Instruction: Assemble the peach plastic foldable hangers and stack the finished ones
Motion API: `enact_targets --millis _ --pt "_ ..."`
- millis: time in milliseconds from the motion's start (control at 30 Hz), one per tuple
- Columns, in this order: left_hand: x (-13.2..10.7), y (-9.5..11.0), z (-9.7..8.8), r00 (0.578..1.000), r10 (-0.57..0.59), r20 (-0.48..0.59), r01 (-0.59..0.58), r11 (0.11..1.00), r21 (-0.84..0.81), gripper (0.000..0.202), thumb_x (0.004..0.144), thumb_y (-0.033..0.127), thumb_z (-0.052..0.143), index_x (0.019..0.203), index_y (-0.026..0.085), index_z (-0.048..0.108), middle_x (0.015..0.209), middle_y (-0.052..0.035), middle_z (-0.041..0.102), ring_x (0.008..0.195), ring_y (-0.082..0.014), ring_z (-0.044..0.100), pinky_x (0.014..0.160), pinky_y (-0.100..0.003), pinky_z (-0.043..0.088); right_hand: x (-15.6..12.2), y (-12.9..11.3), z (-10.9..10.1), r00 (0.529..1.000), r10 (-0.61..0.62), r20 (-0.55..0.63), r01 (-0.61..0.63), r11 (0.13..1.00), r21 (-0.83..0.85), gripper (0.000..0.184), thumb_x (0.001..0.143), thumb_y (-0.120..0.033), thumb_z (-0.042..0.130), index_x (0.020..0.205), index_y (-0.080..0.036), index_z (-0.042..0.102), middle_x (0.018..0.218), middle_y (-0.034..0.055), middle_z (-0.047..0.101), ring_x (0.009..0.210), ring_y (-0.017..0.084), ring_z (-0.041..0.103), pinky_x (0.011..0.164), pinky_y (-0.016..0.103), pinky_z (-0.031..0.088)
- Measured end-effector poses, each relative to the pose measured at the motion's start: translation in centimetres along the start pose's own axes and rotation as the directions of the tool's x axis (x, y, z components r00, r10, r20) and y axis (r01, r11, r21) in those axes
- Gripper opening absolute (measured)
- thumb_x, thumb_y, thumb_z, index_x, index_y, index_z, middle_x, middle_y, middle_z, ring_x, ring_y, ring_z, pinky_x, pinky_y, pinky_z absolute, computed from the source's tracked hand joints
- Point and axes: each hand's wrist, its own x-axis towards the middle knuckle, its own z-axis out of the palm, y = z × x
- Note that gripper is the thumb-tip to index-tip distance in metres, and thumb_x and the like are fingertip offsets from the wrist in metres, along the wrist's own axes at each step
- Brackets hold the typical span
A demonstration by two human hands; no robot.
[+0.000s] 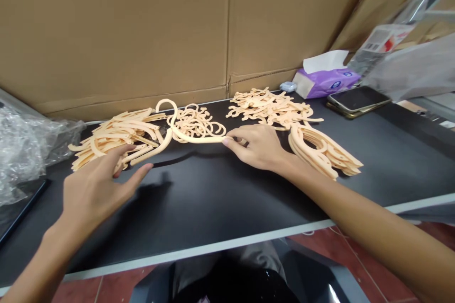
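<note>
A cream plastic clothes hanger [201,140] with its hook upward is held above the black table by my right hand [254,147], which pinches the end of its right arm. My left hand [103,180] is at the hanger's other end, thumb and fingers apart, with a gap to the arm's tip. Behind my left hand lies a pile of cream hanger arms [121,132]. Loose hooks [195,120] lie in a heap behind the held hanger. Small cream pieces [266,106] are piled further right. Beside my right forearm rests a stack of hangers [320,149].
Cardboard [142,33] walls off the back of the table [213,199]. A purple tissue pack [323,80] and a phone [359,99] lie at the back right. Crumpled clear plastic wrap [24,147] covers the left edge, near a dark flat object [21,208].
</note>
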Motion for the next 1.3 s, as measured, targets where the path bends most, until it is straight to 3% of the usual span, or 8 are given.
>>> enact_targets --millis 100,200,500,733,867,1000,1133,1300 --pt "0.9 -0.6 1.4 0.993 0.092 0.076 -0.09 0.995 -0.032 0.031 0.089 0.052 0.062 0.1 0.025 0.073 0.061 0.0019 0.067 0.054 -0.0181 0.062 0.052 -0.022 0.033 0.0 0.0 0.0 0.998 -0.028 -0.05 0.028 1.0 -0.014 0.029 0.092 -0.038 0.057 0.08 -0.021 0.078 0.067 0.0009 0.071 0.063 0.014 0.062 0.059 0.027 0.031" --pt "0.9 -0.8 2.5 0.984 0.176 0.013 -0.173 0.977 -0.128 0.029 0.094 0.04 0.056 0.078 0.022 0.073 0.059 0.0014 0.069 0.05 -0.0157 0.061 0.051 -0.022 0.035 0.0 0.1 0.0 0.995 -0.07 -0.077 0.068 0.997 -0.031 0.028 0.091 -0.036 0.058 0.078 -0.021 0.078 0.066 0.001 0.071 0.062 0.014 0.063 0.058 0.027 0.032" --pt "0.0 -1.8 3.5 0.995 -0.013 -0.102 0.008 0.999 -0.053 0.043 0.084 0.051 0.069 0.111 0.017 0.069 0.06 0.0016 0.066 0.046 -0.0182 0.059 0.048 -0.024 0.035 0.0 0.4 -0.3 0.983 -0.106 -0.15 0.11 0.994 0.021 0.029 0.092 -0.036 0.058 0.078 -0.02 0.077 0.063 0.0006 0.069 0.059 0.014 0.062 0.058 0.027 0.037" --pt "-0.4 -2.3 4.8 0.931 0.229 -0.283 -0.259 0.963 -0.073 0.02 0.089 0.035 0.07 0.087 0.017 0.076 0.052 0.0025 0.066 0.043 -0.0125 0.059 0.046 -0.022 0.037 0.0 0.8 0.4 0.985 -0.084 -0.149 0.083 0.996 -0.014 0.025 0.092 -0.033 0.059 0.078 -0.019 0.075 0.068 0.002 0.07 0.065 0.017 0.064 0.068 0.032 0.044" --pt "-0.7 -1.8 4.5 0.879 0.283 -0.383 -0.335 0.939 -0.076 0.012 0.086 0.031 0.075 0.084 0.019 0.073 0.051 0.0062 0.064 0.041 -0.009 0.056 0.046 -0.02 0.037 0.3 1.0 0.6 0.944 -0.137 -0.299 0.124 0.99 -0.063 0.017 0.09 -0.026 0.061 0.099 -0.019 0.073 0.098 0.0104 0.071 0.095 0.026 0.064 0.087 0.042 0.045" --pt "-1.3 -1.3 3.9 0.918 0.257 -0.301 -0.292 0.953 -0.076 0.008 0.087 0.031 0.074 0.086 0.024 0.072 0.05 0.0069 0.063 0.045 -0.011 0.06 0.05 -0.022 0.041 -0.3 -0.8 -0.2 0.882 -0.228 -0.414 0.186 0.973 -0.138 0.034 0.087 -0.022 0.064 0.12 -0.022 0.064 0.115 0.013 0.064 0.11 0.031 0.059 0.095 0.049 0.042" --pt "-1.9 -0.6 3.9 0.929 0.254 -0.271 -0.307 0.936 -0.175 0.007 0.087 0.029 0.073 0.082 0.024 0.072 0.047 0.0057 0.059 0.043 -0.0115 0.056 0.048 -0.024 0.037 -1.3 -4.2 -0.5 0.825 -0.43 -0.367 0.409 0.902 -0.139 0.034 0.086 -0.019 0.064 0.12 -0.024 0.064 0.109 0.009 0.068 0.105 0.028 0.062 0.092 0.047 0.042" --pt "-2.0 0.4 3.9 0.929 0.285 -0.235 -0.341 0.906 -0.251 0.009 0.09 0.029 0.069 0.087 0.022 0.071 0.052 0.0043 0.063 0.044 -0.0112 0.057 0.048 -0.025 0.04 -0.6 -7.5 1.8 0.749 -0.654 -0.107 0.636 0.755 -0.16 0.024 0.092 -0.015 0.053 0.111 -0.015 0.068 0.115 0.0099 0.071 0.111 0.025 0.06 0.095 0.039 0.042"
